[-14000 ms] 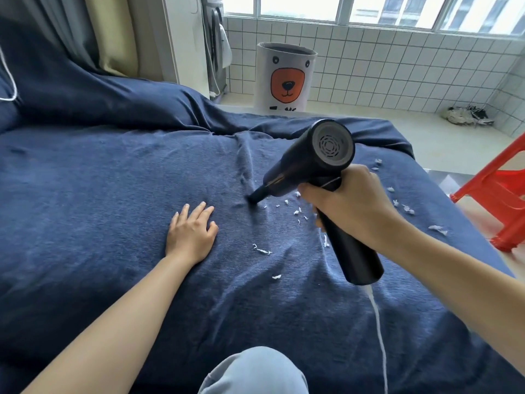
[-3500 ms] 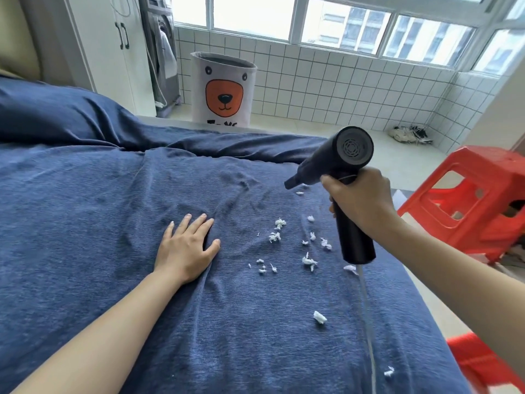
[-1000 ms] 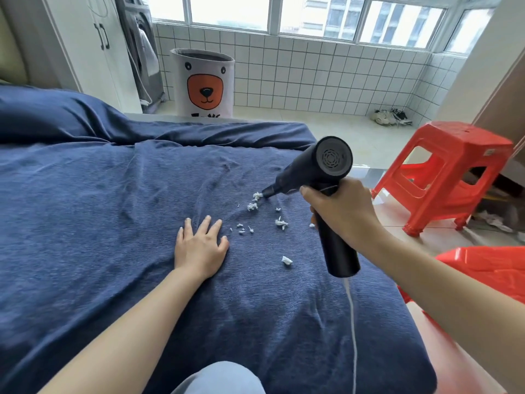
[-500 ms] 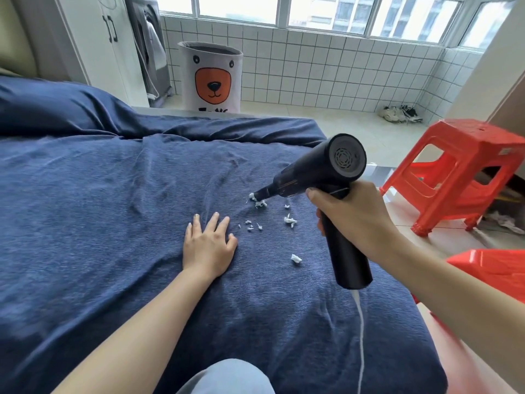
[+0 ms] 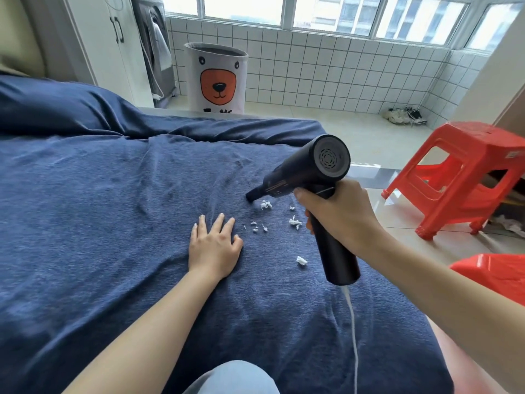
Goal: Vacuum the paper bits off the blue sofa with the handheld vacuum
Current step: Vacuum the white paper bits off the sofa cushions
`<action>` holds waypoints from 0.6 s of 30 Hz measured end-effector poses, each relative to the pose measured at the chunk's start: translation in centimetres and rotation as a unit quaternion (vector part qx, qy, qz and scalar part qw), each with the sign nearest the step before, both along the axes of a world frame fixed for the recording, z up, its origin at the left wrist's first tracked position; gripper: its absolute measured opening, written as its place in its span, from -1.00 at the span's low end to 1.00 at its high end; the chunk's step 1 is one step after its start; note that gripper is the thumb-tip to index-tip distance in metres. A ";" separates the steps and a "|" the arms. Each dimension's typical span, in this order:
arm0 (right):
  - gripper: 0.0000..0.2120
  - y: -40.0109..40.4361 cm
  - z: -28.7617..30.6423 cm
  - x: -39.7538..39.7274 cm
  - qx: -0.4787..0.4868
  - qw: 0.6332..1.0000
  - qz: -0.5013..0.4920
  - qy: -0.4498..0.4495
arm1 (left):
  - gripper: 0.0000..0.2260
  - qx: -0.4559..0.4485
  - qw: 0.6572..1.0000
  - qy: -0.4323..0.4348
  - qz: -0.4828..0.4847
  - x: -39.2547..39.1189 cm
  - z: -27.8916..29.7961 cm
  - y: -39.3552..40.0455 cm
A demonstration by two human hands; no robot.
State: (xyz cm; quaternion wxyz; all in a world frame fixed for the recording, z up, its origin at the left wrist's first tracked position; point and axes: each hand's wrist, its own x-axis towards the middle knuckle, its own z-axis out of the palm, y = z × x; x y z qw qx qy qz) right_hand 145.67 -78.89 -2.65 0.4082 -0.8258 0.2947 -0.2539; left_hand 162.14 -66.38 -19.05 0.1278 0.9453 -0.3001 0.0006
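A knee in pale blue fabric (image 5: 233, 378) pokes in at the near edge, cut off by the frame. From the base of the handheld vacuum (image 5: 306, 177) a white cord (image 5: 352, 331) trails toward the near edge across the blue sofa (image 5: 85, 223). The right hand (image 5: 338, 217) is wrapped tight round the vacuum's black handle, fingers curled, thumb lying along the body near the barrel; the fingers on the far side of the handle are hidden. The left hand (image 5: 214, 245) lies flat on the fabric, fingers straight and slightly spread, holding nothing. Just right of it sit the paper bits (image 5: 295, 222): one lone scrap nearest, small flecks by the fingertips, a larger clump beside the handle. The nozzle tip is down at the cover, right next to the farthest clump; whether it touches the cloth is hard to tell. Off the sofa's right edge stands a red stool (image 5: 466, 172), and another red piece is cut off nearer. Far back, a bear-face bin (image 5: 217, 81) stands against the white tiled wall (image 5: 326, 72).
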 end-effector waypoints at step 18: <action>-0.67 0.6 1.2 -4.3 -0.087 0.995 -0.028 0.034 | -0.51 0.006 1.000 0.011 -0.008 0.0 0.2 0.7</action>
